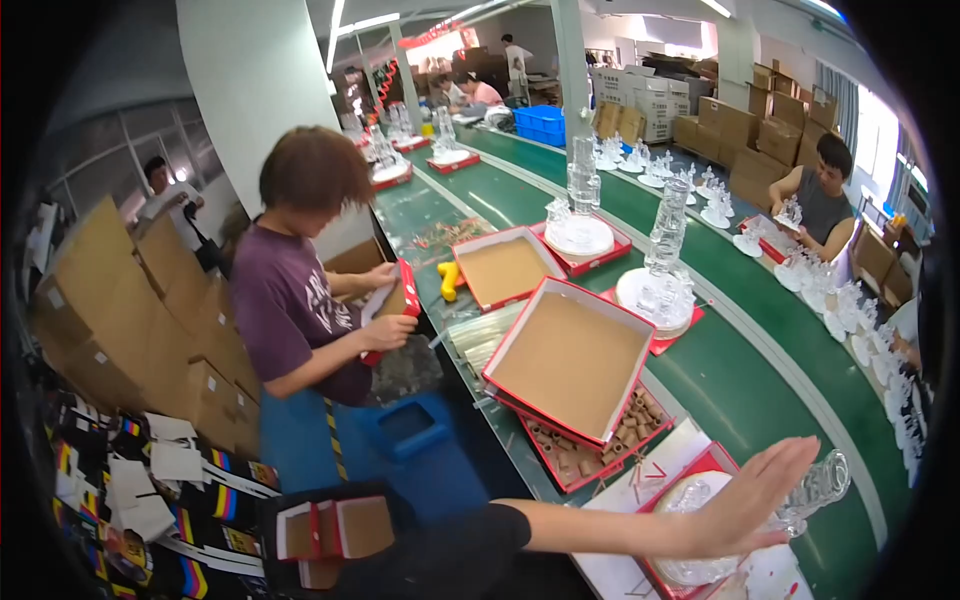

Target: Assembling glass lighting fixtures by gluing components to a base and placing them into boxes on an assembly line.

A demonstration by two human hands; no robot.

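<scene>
My left hand (750, 500) reaches across from the lower edge with its fingers stretched out and open. It is over a clear, glass-like piece (822, 485) with a round white base (690, 490), which lies in a red box tray (712, 460). Whether the palm touches the clear piece I cannot tell. My right hand does not show. Close beyond my left forearm is a red box tray (655, 425) of short brown cardboard tubes. A larger brown-bottomed box tray (575, 360) rests partly over it.
Two tall clear pieces on white bases (655, 290) (580, 235) stand on the green conveyor (735, 375). A yellow tool (449, 280) lies near the worktable's left edge. A co-worker in purple (300, 290) holds a red box (405, 290). Stacked cartons (130, 310) stand at left.
</scene>
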